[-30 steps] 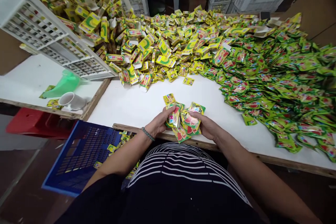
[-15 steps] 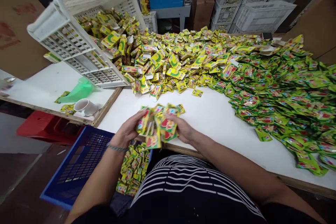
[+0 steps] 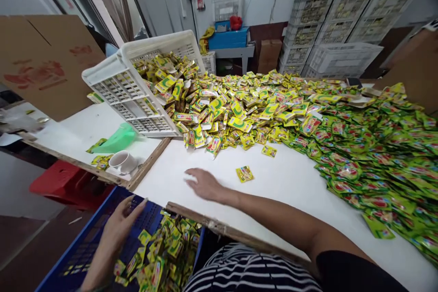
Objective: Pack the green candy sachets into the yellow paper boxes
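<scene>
My left hand (image 3: pixel 118 226) hangs over the blue crate (image 3: pixel 85 246) below the table edge, fingers stretched out and holding nothing. Yellow-green sachets in the crate (image 3: pixel 160 253) lie just to its right. My right hand (image 3: pixel 205 183) rests flat on the white table (image 3: pixel 284 182), fingers spread, empty. A single yellow sachet (image 3: pixel 244 174) lies a little to its right. Beyond it spreads a big heap of yellow sachets (image 3: pixel 239 109) and, to the right, a heap of green sachets (image 3: pixel 379 155).
A white crate (image 3: pixel 130 86) lies tipped on its side at the table's left, spilling sachets. A white cup (image 3: pixel 122 162) and a green scoop (image 3: pixel 118 139) sit on a lower side table. A red crate (image 3: pixel 65 182) stands on the floor. White crates stack at the back right.
Both hands held a bunch of sachets at the table edge; the bunch is now gone from them, the left hand is over the blue crate and the right lies flat on the table. The view tilted up.
</scene>
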A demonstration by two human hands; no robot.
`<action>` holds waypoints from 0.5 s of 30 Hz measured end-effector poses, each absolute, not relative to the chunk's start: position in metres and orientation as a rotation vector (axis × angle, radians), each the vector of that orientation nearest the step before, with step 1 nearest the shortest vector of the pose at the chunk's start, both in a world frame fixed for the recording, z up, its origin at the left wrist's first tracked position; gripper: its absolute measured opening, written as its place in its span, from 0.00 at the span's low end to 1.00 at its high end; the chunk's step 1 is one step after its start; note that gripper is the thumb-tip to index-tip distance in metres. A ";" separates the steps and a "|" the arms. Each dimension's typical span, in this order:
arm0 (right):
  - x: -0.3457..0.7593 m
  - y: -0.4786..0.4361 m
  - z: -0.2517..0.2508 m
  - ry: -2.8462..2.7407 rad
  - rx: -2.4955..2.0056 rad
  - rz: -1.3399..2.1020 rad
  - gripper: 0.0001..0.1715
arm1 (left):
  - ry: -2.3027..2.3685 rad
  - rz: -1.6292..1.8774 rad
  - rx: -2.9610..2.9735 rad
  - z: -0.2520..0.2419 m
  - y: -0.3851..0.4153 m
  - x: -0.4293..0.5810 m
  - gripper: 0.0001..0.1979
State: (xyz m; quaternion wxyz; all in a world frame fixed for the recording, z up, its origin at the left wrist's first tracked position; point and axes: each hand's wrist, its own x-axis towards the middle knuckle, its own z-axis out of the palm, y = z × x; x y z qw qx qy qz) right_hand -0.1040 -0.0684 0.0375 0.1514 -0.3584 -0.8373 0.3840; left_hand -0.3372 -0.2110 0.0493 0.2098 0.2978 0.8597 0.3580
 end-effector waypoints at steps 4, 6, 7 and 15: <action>-0.068 0.023 0.032 -2.528 -1.317 0.622 0.21 | 2.261 1.006 1.156 0.053 -0.124 -0.273 0.38; -0.056 0.059 0.028 -2.580 -1.354 0.519 0.20 | 2.159 1.054 1.367 0.066 -0.076 -0.244 0.33; -0.053 0.074 0.025 -2.608 -1.356 0.477 0.19 | 2.113 1.084 1.507 0.075 -0.052 -0.235 0.29; -0.057 0.146 -0.010 -2.669 -1.342 0.362 0.25 | 2.315 0.674 1.819 0.155 0.161 -0.253 0.20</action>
